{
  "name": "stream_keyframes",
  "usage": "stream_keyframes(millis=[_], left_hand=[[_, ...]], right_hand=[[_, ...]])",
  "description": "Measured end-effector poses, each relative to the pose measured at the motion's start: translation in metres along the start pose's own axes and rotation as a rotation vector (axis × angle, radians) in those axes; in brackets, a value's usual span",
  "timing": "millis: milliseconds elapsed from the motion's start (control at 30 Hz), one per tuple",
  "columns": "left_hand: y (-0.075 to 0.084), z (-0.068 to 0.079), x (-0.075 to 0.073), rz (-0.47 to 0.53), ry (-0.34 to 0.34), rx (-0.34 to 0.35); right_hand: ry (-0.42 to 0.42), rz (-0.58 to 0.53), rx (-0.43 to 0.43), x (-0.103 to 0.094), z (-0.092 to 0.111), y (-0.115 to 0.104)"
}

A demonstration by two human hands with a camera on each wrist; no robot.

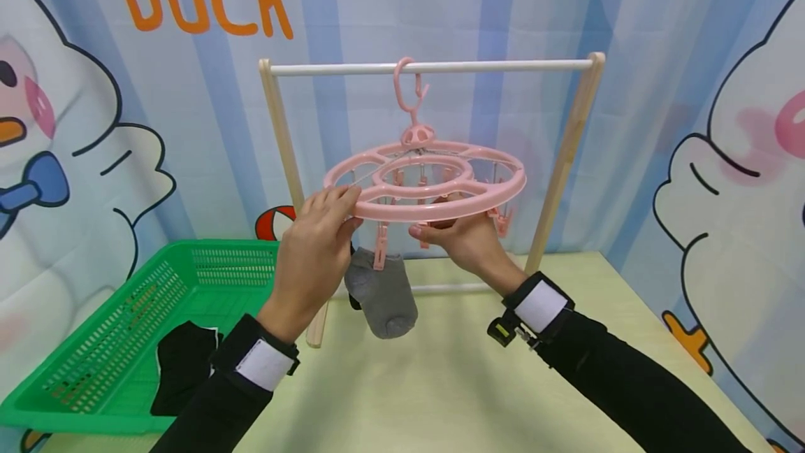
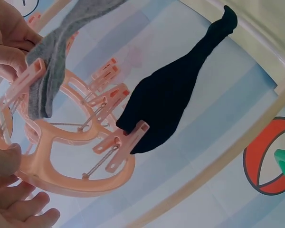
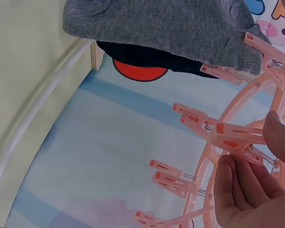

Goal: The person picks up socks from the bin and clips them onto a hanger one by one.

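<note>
A pink round clip hanger (image 1: 497,194) hangs by its hook from a white rod. My left hand (image 1: 317,250) grips the near left of its rim, fingers over the top and thumb below. Under the ring, my right hand (image 1: 468,240) pinches a pink clothespin (image 3: 237,137) between thumb and fingers; this clothespin's jaws have nothing in them. To the left of that hand, a grey sock (image 1: 383,299) dangles from another clothespin (image 1: 380,247). A black sock (image 2: 166,95) hangs clipped behind it, mostly hidden in the head view. Several other clothespins (image 3: 171,180) hang bare around the ring.
The white rod (image 1: 503,66) spans a wooden stand (image 1: 566,159) on the pale table (image 1: 440,383). At the left stands a green basket (image 1: 82,341) with a black cloth item (image 1: 185,369) inside. A printed curtain (image 1: 377,5) closes off the back and sides.
</note>
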State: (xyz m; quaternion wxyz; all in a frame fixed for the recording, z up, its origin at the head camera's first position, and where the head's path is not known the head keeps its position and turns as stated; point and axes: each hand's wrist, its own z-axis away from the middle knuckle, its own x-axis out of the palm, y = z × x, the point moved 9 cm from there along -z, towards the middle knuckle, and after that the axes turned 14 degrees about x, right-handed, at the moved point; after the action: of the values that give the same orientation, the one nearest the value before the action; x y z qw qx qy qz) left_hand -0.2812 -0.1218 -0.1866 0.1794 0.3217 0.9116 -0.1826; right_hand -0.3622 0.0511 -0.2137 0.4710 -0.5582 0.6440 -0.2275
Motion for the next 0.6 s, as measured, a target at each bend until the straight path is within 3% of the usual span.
stream_keyframes(millis=[167,333,500,600], left_hand=[[0.0,0.002,-0.001,-0.011,0.014,0.004],[-0.004,0.006,-0.003,-0.016,0.056,-0.013],[-0.018,0.014,-0.005,-0.064,0.047,-0.066],[-0.036,0.023,-0.004,-0.084,0.013,-0.108]], right_hand=[[0.003,0.055,0.013,0.0,0.001,0.002],[0.004,0.039,0.009,-0.001,0.0,0.003],[-0.004,0.037,0.009,-0.001,0.0,0.002],[-0.008,0.056,0.01,0.0,0.0,0.003]])
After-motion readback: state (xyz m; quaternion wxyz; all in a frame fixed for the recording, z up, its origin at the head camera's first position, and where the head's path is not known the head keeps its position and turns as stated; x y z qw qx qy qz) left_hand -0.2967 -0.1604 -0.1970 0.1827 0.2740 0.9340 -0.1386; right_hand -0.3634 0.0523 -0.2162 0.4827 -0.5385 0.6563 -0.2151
